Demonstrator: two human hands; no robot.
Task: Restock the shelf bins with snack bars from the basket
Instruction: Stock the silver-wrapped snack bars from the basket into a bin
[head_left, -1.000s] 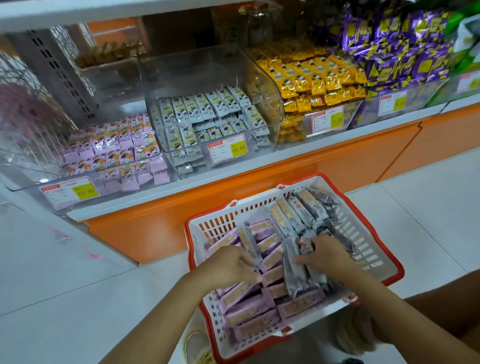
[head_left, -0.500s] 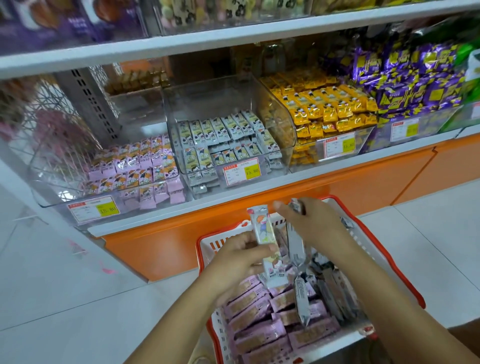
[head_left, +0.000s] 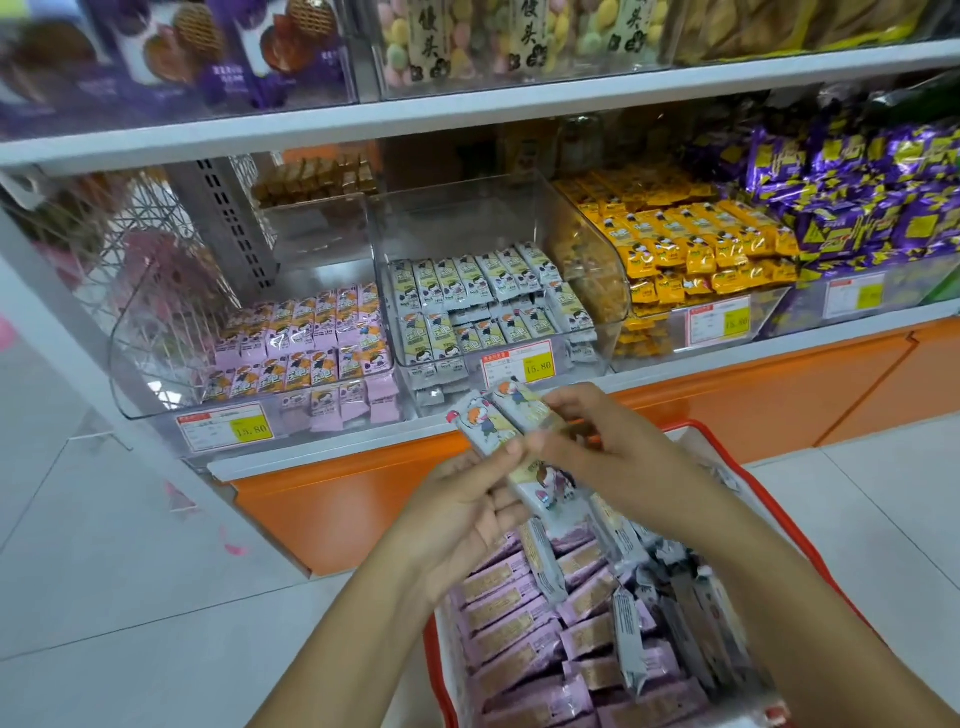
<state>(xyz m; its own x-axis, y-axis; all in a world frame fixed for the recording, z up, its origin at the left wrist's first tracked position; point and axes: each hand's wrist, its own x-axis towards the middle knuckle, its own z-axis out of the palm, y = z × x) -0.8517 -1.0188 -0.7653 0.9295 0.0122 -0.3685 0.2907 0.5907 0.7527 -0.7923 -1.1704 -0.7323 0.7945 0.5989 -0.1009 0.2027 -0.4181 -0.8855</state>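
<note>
Lowest in the frame, right of centre: the basket (head_left: 434, 654) with its red rim, packed with pink bars (head_left: 509, 623) toward the left and loose grey bars (head_left: 628, 639) toward the right, with plenty left to shelve. Just above it, at frame centre, the left hand (head_left: 457, 514) and the right hand (head_left: 613, 452) meeting on the held grey bars (head_left: 498, 421), raised clear of the basket. Left fingers (head_left: 498, 457) curled under the lower ends, thumb pinching on top; right fingers (head_left: 571, 400) curled over the upper ends, gripping the same bunch. Exact count hard to tell.

Judged step: squaring the bunch before setting it in. Worth doing properly — align the ends and turn every printed face up and the same way, matching the rows beyond. Keep the pinch light; thin wrappers, likely to slide on one another or crush under a squeeze.

Beyond the hands, mid-frame: the grey bin (head_left: 452, 223), clear-walled, price tag (head_left: 519, 364) on its front, rows neat at the back, looser and lower at the front. Lay the bunch into that front part — not into the pink bin (head_left: 156, 353) to its left, nor among the yellow bars (head_left: 691, 244) to its right. Lower over the front lip rather than dropping, to spare the neat rows. Farthest, along the top of the frame: an upper shelf (head_left: 519, 98) of other snacks, no part of this job.
</note>
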